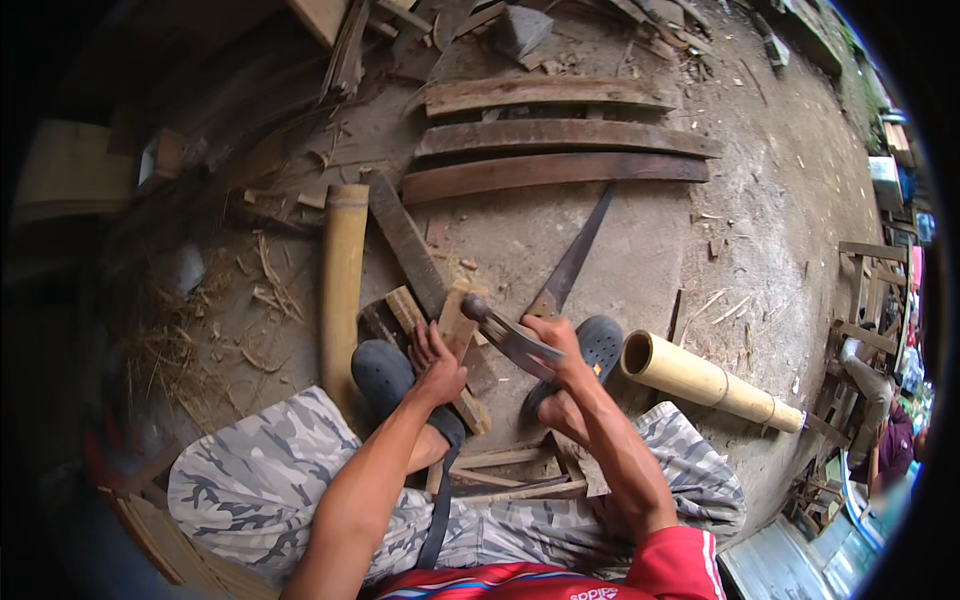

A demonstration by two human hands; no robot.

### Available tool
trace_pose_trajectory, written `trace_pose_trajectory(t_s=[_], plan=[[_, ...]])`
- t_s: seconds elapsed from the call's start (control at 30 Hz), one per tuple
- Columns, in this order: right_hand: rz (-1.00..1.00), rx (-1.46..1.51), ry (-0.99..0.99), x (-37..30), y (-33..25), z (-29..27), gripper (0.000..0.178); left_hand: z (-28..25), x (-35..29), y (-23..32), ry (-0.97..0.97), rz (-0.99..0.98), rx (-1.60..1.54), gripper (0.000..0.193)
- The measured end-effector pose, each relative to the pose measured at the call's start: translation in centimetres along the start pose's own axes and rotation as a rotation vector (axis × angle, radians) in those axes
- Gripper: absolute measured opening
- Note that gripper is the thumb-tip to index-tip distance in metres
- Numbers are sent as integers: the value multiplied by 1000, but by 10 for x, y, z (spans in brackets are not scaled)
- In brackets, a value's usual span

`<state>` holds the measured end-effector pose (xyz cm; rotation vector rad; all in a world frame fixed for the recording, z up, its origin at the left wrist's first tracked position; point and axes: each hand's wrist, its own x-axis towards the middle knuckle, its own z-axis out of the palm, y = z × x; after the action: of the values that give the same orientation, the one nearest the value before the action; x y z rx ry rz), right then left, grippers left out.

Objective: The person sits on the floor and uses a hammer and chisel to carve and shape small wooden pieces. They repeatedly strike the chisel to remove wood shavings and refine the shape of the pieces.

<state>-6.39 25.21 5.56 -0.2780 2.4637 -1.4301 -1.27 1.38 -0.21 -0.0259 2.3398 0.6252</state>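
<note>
While I squat on the dirt ground (pixel 640 250), the biggest pieces lie farthest from me: three long curved planks (pixel 560 135) side by side near the far edge of the bare patch, laid flat, I judge, so they stay out of the way. Nearer, one bamboo pole (pixel 342 280) lies lengthwise to the left of my left sandal (pixel 385 375), and a second bamboo section (pixel 705 385) lies to the right of my right sandal (pixel 600 345), its hollow open end turned toward me; I cannot tell whether anything sits inside that tube, as it shows only dark. A handsaw (pixel 572 262) rests flat with its handle near my right foot and its blade pointing away.

Between my feet stands a small wooden block (pixel 458 325), propped on scrap pieces so that it sits off the dirt. My left hand (pixel 435 365) is closed around this block from the left, fingers up its side, likely to steady it. My right hand (pixel 560 345) is clenched on the handle of a heavy chopping knife (pixel 505 335), whose blade slants up and to the left over the top of the block, very close to it; whether it touches I cannot tell.
</note>
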Motion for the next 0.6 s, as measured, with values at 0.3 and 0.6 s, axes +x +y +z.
trace_pose_trajectory(t_s=[0.3,0.6], plan=[[312,-210,102,18,11,-5,19,12,1,-13,32,-5,9,107],[248,-422,-129,24,18,6,16,13,0,-11,16,-13,-27,105]])
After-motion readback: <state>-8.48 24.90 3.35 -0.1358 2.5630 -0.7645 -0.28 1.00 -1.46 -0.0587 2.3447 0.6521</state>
